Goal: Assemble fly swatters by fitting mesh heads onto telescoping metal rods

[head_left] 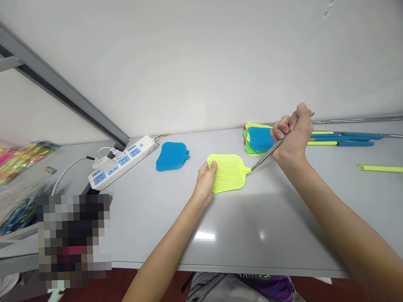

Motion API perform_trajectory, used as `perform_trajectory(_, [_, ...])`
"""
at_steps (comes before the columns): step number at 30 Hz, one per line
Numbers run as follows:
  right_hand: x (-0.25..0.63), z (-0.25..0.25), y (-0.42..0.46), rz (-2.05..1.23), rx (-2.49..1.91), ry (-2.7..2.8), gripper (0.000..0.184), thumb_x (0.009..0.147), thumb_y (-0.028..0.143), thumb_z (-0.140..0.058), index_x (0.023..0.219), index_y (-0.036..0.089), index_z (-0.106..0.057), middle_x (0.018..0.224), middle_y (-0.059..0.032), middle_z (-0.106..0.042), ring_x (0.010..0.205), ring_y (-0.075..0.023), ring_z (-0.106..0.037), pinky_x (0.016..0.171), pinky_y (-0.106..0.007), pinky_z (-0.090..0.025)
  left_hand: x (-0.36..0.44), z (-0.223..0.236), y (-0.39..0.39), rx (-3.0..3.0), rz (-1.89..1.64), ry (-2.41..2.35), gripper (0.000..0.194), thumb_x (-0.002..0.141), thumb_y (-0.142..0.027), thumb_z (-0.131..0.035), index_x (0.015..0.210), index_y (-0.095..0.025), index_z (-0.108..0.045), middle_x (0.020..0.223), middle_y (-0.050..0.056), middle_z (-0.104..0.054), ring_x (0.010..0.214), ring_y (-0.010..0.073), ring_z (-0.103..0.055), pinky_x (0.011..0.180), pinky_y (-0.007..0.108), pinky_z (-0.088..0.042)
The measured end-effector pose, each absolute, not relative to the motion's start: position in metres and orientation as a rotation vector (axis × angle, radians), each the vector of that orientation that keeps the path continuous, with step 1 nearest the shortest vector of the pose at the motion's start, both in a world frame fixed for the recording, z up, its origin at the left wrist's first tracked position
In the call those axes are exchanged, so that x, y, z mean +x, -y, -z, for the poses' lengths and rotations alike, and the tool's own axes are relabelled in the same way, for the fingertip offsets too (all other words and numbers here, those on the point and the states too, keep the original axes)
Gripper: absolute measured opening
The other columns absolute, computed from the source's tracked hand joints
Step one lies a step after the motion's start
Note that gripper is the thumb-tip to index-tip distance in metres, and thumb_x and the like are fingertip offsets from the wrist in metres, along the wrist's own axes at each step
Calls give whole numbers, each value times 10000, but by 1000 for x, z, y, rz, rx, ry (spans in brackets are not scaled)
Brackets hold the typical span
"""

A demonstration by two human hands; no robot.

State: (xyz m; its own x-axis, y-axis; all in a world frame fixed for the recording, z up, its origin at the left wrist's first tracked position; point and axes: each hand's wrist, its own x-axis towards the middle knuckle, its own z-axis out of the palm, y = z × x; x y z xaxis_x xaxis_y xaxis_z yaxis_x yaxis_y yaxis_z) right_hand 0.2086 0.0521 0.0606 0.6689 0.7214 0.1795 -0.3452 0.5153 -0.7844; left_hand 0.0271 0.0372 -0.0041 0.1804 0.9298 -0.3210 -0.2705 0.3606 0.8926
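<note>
Pinching a yellow mesh paddle [230, 172] are left fingers [213, 167]; right fingers [281, 125] grip a rod [267, 156].

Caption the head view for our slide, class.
Left hand holds a yellow mesh paddle; right hand grips a metal rod.

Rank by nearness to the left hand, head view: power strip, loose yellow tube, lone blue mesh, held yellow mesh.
1. Held yellow mesh, in left hand
2. Lone blue mesh, left
3. Power strip, farther left
4. Loose yellow tube, far right
</note>
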Motion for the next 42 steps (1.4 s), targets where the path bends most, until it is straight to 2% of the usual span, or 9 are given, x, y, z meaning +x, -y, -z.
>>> perform_trajectory(19, [206, -58, -53, -663, -888, 580, 492, 740, 471, -448, 482, 180, -148, 414, 58, -197, 331, -48, -204, 302, -211, -187, 28, 1, -36, 843, -968, -1044, 253, 716, -333, -548, 887, -149, -572, 851, 59, -629, 797, 180, -571, 694, 283, -429])
perform_trajectory(42, [195, -54, -51, -597, -885, 672, 460, 722, 396, -512, 432, 184, -225, 393, 60, -223, 328, -47, -235, 314, -210, -159, 31, 2, -34, 933, -964, -1036, 253, 737, -346, -529, 902, -158, -564, 830, 52, -623, 737, 169, -570, 651, 266, -424])
